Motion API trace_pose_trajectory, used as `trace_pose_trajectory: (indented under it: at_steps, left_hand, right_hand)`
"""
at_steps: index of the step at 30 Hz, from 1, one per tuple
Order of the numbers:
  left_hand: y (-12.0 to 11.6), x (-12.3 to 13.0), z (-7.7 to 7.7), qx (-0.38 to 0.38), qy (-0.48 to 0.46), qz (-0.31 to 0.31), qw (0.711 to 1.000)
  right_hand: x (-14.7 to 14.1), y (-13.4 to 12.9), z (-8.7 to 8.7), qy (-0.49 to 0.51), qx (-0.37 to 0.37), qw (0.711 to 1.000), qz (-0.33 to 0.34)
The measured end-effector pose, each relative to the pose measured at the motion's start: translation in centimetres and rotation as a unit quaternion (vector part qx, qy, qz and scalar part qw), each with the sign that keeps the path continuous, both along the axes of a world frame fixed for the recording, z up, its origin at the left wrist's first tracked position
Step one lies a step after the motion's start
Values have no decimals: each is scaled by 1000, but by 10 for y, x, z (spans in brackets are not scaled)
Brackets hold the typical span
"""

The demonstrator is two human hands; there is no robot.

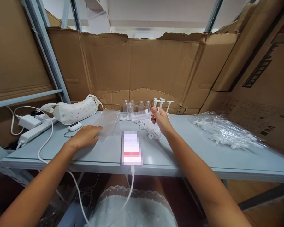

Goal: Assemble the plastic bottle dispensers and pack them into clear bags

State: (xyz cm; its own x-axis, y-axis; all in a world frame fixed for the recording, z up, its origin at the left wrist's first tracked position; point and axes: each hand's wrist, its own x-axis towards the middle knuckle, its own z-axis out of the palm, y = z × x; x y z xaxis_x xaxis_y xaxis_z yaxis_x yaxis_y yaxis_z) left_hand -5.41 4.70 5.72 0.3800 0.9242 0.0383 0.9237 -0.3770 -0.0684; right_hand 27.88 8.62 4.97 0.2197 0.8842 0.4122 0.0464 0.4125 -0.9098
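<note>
My right hand (160,119) is closed in a pinch at the white end of a clear, ribbed tube (139,116) that points left; its exact kind is unclear. Below the hand lies a heap of small white ring-shaped caps (151,128). Several small clear bottles (140,106) stand behind the tube, and beside them white T-topped pieces (162,102) rise upright, their lower ends hidden by the hand. My left hand (86,137) rests low over the table with its fingers stretched, fingertips at the left edge of a flat clear plastic bag (108,121).
A phone (132,148) with a white cable lies at the table's (191,154) front edge. To the left are a fabric pouch (75,110), a small white device (75,126) and a power strip (36,130). A clear bag of white parts (227,130) lies right. Cardboard (144,66) walls the back.
</note>
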Motion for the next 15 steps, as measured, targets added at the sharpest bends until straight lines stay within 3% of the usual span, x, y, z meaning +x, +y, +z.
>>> trace_pose_trajectory:
  at_steps: [6,15]
  left_hand:
    - [15,-12,-8,-13,-30,-27,999]
    - [12,-10,0,-13,-33,-48,998]
  right_hand:
    - [-3,-2,-2,-19,-6,1000,16]
    - [-5,-3,-2,-34,-10,999,11]
